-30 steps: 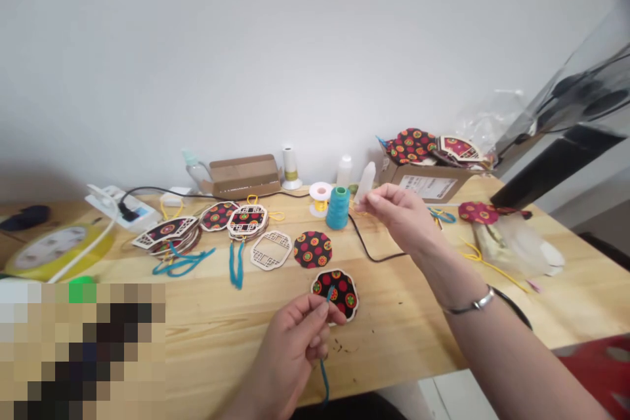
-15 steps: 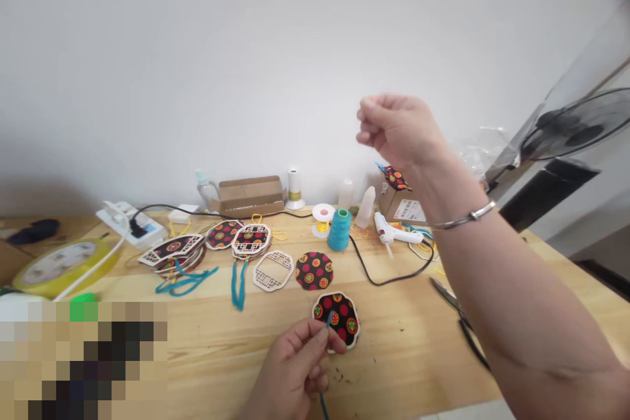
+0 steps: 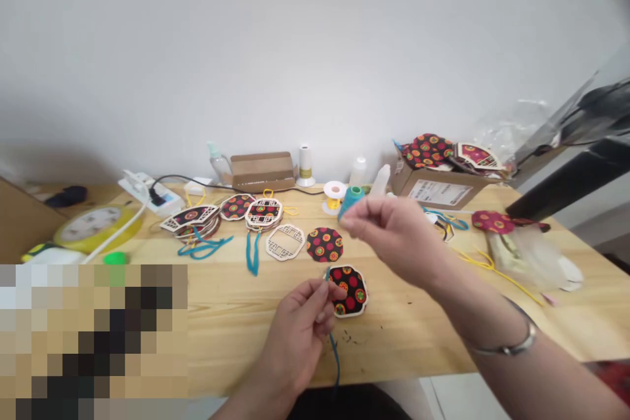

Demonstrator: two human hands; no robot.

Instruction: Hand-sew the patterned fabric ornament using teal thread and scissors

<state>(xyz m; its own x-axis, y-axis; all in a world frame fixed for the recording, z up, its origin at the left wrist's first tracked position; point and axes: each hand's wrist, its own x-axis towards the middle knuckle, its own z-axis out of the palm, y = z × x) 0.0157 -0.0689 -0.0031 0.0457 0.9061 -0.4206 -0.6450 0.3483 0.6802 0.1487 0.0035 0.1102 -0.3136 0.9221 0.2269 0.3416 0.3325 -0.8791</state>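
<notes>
My left hand (image 3: 302, 321) pinches a teal cord (image 3: 336, 356); one short end pokes up above the fingertips and the rest hangs below the hand. Just behind those fingers lies a flower-patterned black fabric piece with a pale wavy rim (image 3: 355, 302). My right hand (image 3: 394, 236) is raised in a pinch in front of the teal thread spool (image 3: 355, 193). Whatever lies between its fingertips is too fine to make out. Beyond the hands are a rimless patterned fabric piece (image 3: 325, 245) and a pale openwork frame (image 3: 285, 243).
Finished-looking patterned pieces (image 3: 264, 213) with teal tassels lie left of centre. A cardboard box (image 3: 433, 187) heaped with similar pieces stands back right. Along the wall are an open carton (image 3: 263, 174) and bottles. A power strip (image 3: 152, 193) and tape roll (image 3: 93, 226) sit left.
My right hand has come down from high above the table towards the left hand, still pinched. My left hand keeps hold of the teal cord. The view has turned slightly right.
</notes>
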